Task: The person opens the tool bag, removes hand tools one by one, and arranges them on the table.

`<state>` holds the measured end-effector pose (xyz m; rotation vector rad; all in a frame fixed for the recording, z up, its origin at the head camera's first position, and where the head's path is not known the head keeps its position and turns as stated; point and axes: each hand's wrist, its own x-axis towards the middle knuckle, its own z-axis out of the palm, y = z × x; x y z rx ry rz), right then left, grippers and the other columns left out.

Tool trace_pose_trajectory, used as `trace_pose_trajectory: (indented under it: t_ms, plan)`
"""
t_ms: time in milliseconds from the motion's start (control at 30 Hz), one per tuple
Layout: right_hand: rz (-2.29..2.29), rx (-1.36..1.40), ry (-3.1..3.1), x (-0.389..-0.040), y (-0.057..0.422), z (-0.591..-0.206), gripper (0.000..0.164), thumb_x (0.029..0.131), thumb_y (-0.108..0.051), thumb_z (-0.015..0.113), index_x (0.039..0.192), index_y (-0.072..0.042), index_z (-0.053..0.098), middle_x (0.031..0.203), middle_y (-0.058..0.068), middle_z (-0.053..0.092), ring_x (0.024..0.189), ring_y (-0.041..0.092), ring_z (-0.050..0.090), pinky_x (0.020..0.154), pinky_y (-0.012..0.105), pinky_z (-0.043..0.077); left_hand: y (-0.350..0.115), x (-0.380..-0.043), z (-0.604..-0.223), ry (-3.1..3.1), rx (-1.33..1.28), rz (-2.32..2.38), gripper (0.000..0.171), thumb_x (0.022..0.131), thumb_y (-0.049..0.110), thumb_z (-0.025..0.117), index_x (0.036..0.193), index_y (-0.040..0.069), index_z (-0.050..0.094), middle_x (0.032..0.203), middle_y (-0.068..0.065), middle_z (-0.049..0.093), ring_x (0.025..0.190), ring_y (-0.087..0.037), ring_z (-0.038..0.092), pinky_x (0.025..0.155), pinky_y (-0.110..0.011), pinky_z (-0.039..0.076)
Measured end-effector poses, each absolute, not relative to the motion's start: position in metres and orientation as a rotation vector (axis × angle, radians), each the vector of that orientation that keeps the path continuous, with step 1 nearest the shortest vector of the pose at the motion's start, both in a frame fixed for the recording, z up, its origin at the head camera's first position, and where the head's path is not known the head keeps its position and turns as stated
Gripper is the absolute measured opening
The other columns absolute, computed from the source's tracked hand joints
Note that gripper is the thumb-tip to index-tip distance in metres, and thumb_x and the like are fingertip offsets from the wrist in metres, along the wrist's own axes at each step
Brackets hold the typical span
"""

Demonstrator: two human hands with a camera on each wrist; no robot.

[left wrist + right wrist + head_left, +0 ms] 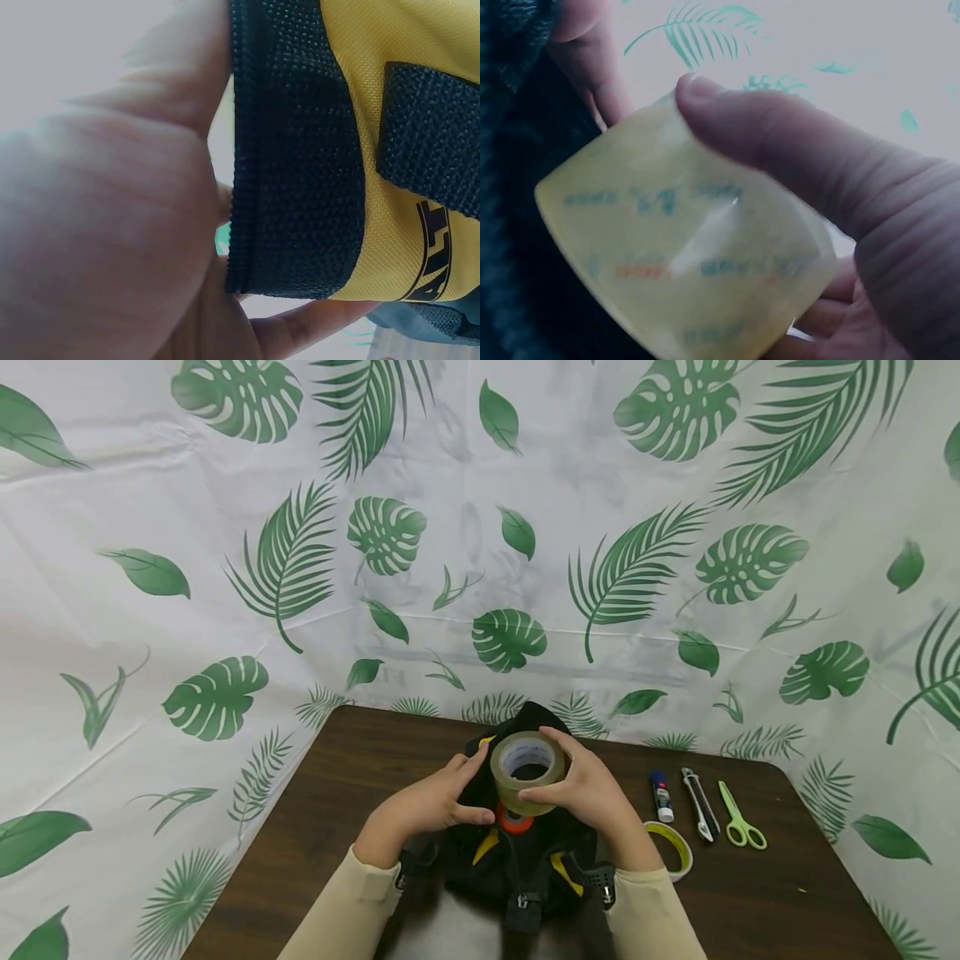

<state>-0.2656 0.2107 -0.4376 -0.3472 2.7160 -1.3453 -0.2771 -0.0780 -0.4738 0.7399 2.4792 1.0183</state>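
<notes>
In the head view my right hand (592,785) grips a wide roll of packing tape (551,777), thumb in front and fingers behind, above a black and yellow tool bag (480,877). The right wrist view shows the tape's yellowish, printed outer face (682,225) close up. My left hand (427,806) holds the bag at its upper left side. Seen from the left wrist, the bag's black webbing edge (292,165) lies between the thumb side and the fingers of that hand. A round orange-red item (513,820) shows below the tape; its kind is unclear.
To the right on the dark wooden table (285,860) lie a smaller roll of yellow tape (684,860), a glue stick (662,797), a utility knife (701,806) and green scissors (738,822). A leaf-patterned cloth (450,568) hangs behind the table.
</notes>
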Motion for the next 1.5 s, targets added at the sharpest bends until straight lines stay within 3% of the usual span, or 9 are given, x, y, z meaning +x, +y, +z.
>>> trace_pose_trajectory:
  t_ms: [200, 467, 667, 767, 900, 1000, 1167, 1400, 1500]
  plan:
    - [-1.369, -0.287, 2.803, -0.254, 0.214, -0.437, 0.115, 0.075, -0.054, 0.1, 0.17, -0.03, 0.041, 0.157, 0.009, 0.061, 0.132, 0.033, 0.065, 0.105, 0.06, 0.055, -0.078, -0.277, -0.473, 2.487, 0.733, 1.013, 0.111, 0.098, 0.06, 0.075, 0.178, 0.031, 0.003, 0.17, -0.017, 0.033, 0.156, -0.039, 0.045, 0.125, -0.06, 0.042]
    - [-1.408, -0.227, 2.882, -0.239, 0.225, -0.439, 0.114, 0.075, -0.054, 0.099, 0.17, -0.036, 0.039, 0.154, 0.011, 0.063, 0.127, 0.032, 0.068, 0.092, 0.045, 0.059, -0.078, -0.275, -0.473, 2.476, 0.738, 1.042, 0.112, 0.099, 0.059, 0.076, 0.178, 0.03, 0.003, 0.17, -0.016, 0.034, 0.156, -0.038, 0.045, 0.125, -0.06, 0.041]
    - [-1.434, -0.202, 2.972, -0.231, 0.233, -0.447, 0.114, 0.075, -0.057, 0.099, 0.17, -0.042, 0.036, 0.164, 0.009, 0.056, 0.135, 0.034, 0.065, 0.095, 0.045, 0.06, -0.079, -0.275, -0.474, 2.463, 0.748, 1.062, 0.111, 0.1, 0.056, 0.076, 0.178, 0.029, 0.002, 0.169, -0.015, 0.035, 0.156, -0.036, 0.046, 0.125, -0.058, 0.042]
    - [-1.509, -0.194, 3.013, -0.226, 0.236, -0.452, 0.116, 0.076, -0.053, 0.099, 0.17, -0.043, 0.033, 0.17, 0.007, 0.049, 0.143, 0.032, 0.061, 0.1, 0.031, 0.059, -0.079, -0.274, -0.473, 2.453, 0.75, 1.074, 0.11, 0.101, 0.053, 0.076, 0.178, 0.029, 0.002, 0.167, -0.014, 0.035, 0.154, -0.036, 0.047, 0.125, -0.058, 0.041]
    - [-1.65, -0.177, 3.049, -0.217, 0.243, -0.457, 0.117, 0.077, -0.04, 0.101, 0.171, -0.043, 0.031, 0.17, 0.007, 0.049, 0.143, 0.03, 0.061, 0.094, 0.008, 0.05, -0.08, -0.274, -0.471, 2.444, 0.739, 1.088, 0.108, 0.101, 0.052, 0.076, 0.178, 0.03, 0.003, 0.168, -0.015, 0.034, 0.155, -0.036, 0.045, 0.126, -0.058, 0.04]
    - [-1.639, -0.125, 3.134, -0.211, 0.252, -0.46, 0.119, 0.076, -0.035, 0.103, 0.171, -0.041, 0.031, 0.168, 0.007, 0.051, 0.139, 0.03, 0.062, 0.09, 0.003, 0.047, -0.08, -0.274, -0.471, 2.442, 0.73, 1.085, 0.108, 0.101, 0.054, 0.076, 0.178, 0.031, 0.003, 0.168, -0.014, 0.034, 0.155, -0.036, 0.045, 0.126, -0.058, 0.04]
    - [-1.587, 0.0, 3.204, -0.204, 0.274, -0.459, 0.117, 0.078, -0.033, 0.102, 0.17, -0.046, 0.031, 0.172, 0.003, 0.045, 0.147, 0.03, 0.056, 0.094, -0.001, 0.04, -0.079, -0.275, -0.473, 2.443, 0.724, 1.074, 0.109, 0.1, 0.056, 0.075, 0.178, 0.032, 0.002, 0.171, -0.015, 0.031, 0.156, -0.036, 0.044, 0.126, -0.058, 0.04]
    - [-1.818, 0.089, 3.127, -0.198, 0.314, -0.465, 0.116, 0.077, -0.009, 0.101, 0.169, -0.04, 0.037, 0.165, 0.011, 0.053, 0.124, -0.008, 0.059, 0.089, 0.002, 0.048, -0.079, -0.276, -0.475, 2.443, 0.724, 1.08, 0.109, 0.101, 0.054, 0.076, 0.178, 0.031, 0.002, 0.17, -0.014, 0.031, 0.156, -0.035, 0.044, 0.127, -0.058, 0.04]
    - [-1.779, 0.205, 3.138, -0.196, 0.335, -0.469, 0.115, 0.078, -0.012, 0.101, 0.169, -0.039, 0.037, 0.166, 0.012, 0.052, 0.122, -0.01, 0.058, 0.087, 0.001, 0.048, -0.08, -0.275, -0.475, 2.443, 0.717, 1.083, 0.109, 0.101, 0.053, 0.076, 0.178, 0.031, 0.002, 0.171, -0.013, 0.031, 0.156, -0.035, 0.044, 0.127, -0.058, 0.04]
